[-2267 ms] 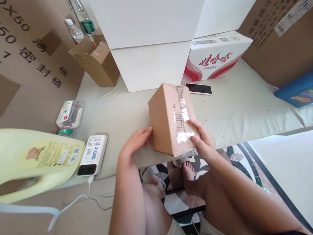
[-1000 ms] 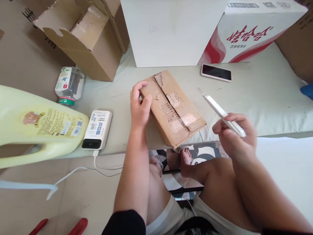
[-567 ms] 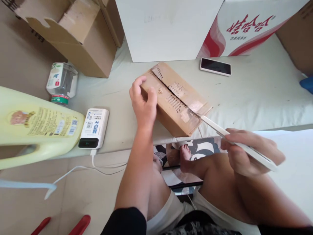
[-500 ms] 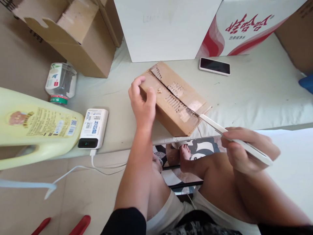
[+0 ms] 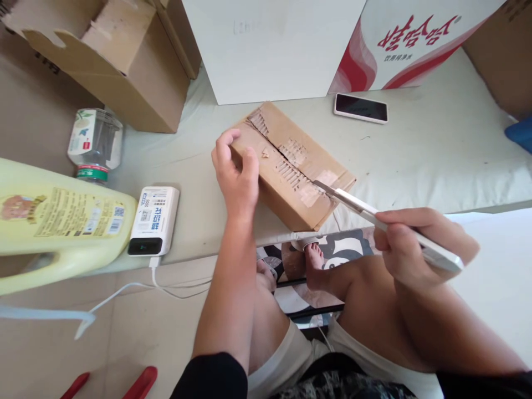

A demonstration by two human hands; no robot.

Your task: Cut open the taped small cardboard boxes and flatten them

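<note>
A taped cardboard box (image 5: 286,166) lies slantwise on the pale cloth, with torn, ridged patches along its top seam. My left hand (image 5: 238,174) grips its left end, thumb on top and fingers bent over the corner. In my right hand (image 5: 424,244) is a white-handled utility knife (image 5: 366,211), held from the right. Its metal blade lies over the tape near the right end of the seam, the tip touching or just above the box. Whether the tip is in the seam, I cannot tell.
Behind the box stand a white carton (image 5: 274,50) and a red-and-white carton (image 5: 399,50), with a phone (image 5: 361,108) before them. At left are a power bank (image 5: 154,220) with a cable, a clear jar (image 5: 96,141), a yellow jug (image 5: 66,216) and open cardboard (image 5: 145,72).
The knife blade now shows more of its length and lies flatter across the box top, its tip farther left. My left hand keeps its hold on the box. The whole view has shifted slightly.
</note>
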